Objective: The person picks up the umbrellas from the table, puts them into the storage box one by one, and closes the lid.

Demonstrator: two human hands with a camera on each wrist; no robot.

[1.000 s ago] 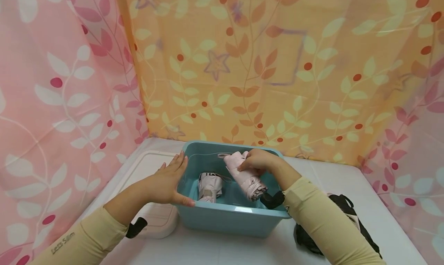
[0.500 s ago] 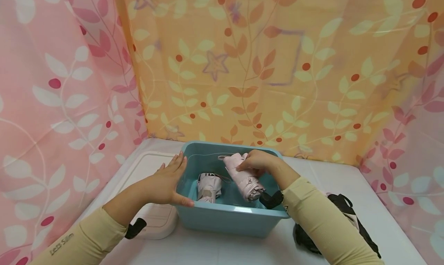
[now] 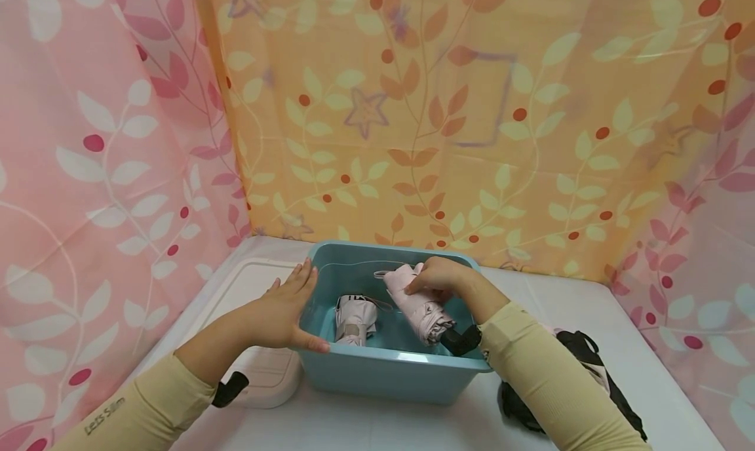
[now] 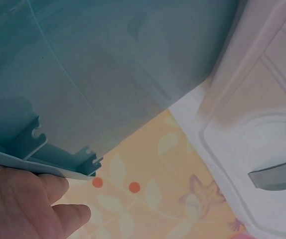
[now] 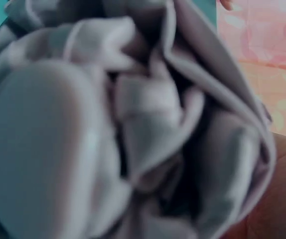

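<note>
At the blue bin (image 3: pixel 389 375), pale pink umbrella (image 3: pixel 407 299), furled, creased

A white surface (image 3: pixel 366 428) carries a blue plastic bin (image 3: pixel 389 375) — a pale, flat lid (image 3: pixel 268 375) lies just to its left, and a black fabric item (image 3: pixel 580 349), partly hidden, to its right.

Left hand (image 3: pixel 278 316) is splayed; right hand (image 3: pixel 444 278) seems curled, gripping.

The bin (image 3: pixel 392 377) is teal, right umbrella (image 3: pixel 420 312) pale pink, far curtain (image 3: pixel 330 133) leafy orange; the right bundle (image 3: pixel 578 346) looks mostly black.
</note>
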